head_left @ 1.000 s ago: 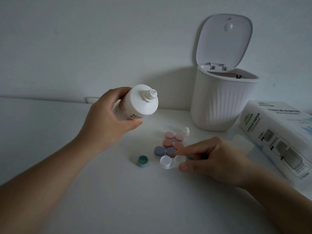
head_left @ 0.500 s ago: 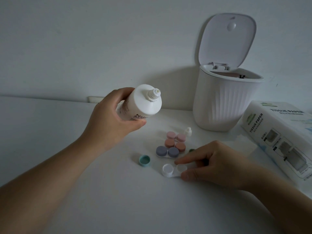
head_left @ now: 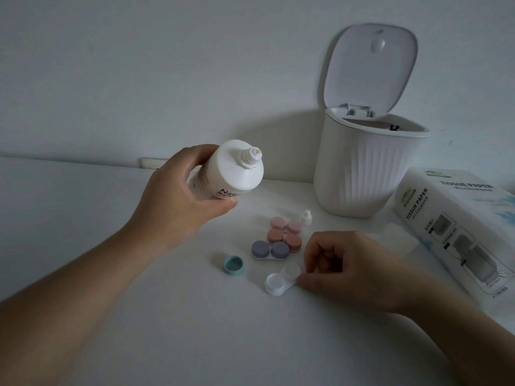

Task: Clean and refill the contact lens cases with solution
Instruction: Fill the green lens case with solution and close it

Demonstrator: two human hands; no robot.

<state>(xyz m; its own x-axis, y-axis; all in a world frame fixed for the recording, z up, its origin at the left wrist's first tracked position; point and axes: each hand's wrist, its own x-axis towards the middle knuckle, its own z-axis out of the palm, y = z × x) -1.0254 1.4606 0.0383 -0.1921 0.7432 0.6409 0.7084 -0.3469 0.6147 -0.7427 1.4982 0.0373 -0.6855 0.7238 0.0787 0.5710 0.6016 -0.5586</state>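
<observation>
Gripping the uncapped solution bottle (head_left: 225,174) above the tabletop (head_left: 83,218), the left hand (head_left: 178,201) tilts its nozzle rightward. Right hand (head_left: 348,268) pinches the open white lens case (head_left: 281,280) toward the near edge. Around it: teal cap (head_left: 233,264), three capped cases (head_left: 278,240), bottle cap (head_left: 306,217). Lidded bin (head_left: 365,168) and tissue box (head_left: 457,232) occupy the far right corner.

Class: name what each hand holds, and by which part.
Left hand grips the bottle round its body. Right hand pinches the open case at its right end.
</observation>
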